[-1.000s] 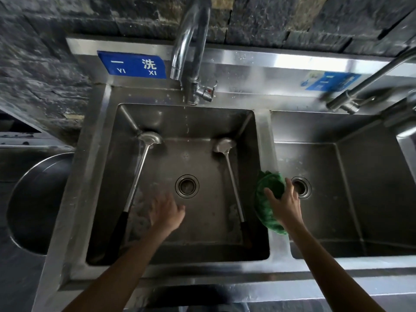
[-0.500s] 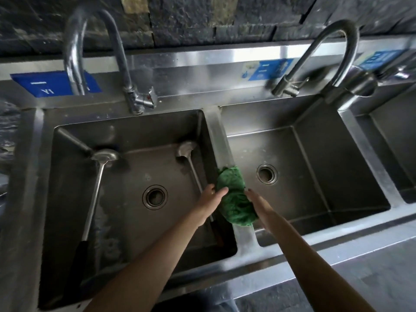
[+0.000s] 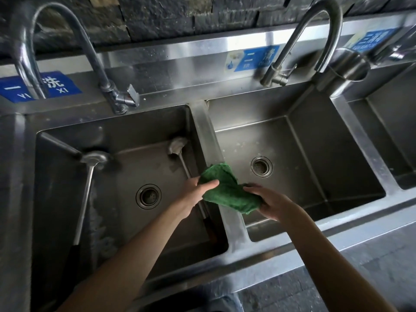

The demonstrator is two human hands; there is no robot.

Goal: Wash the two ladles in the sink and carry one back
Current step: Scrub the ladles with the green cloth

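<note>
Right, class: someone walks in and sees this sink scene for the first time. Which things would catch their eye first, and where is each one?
The bright green cloth stands out first, held by both hands over the divider between the basins. Next come the two ladles lying in the left basin, one on each side of its drain. Behind, two curved taps rise beside blue labels.

My two forearms are bare to the frame's bottom edge, no sleeves showing. My left hand (image 3: 193, 194) and right hand (image 3: 273, 204) wear no gloves, rings or watch.
</note>
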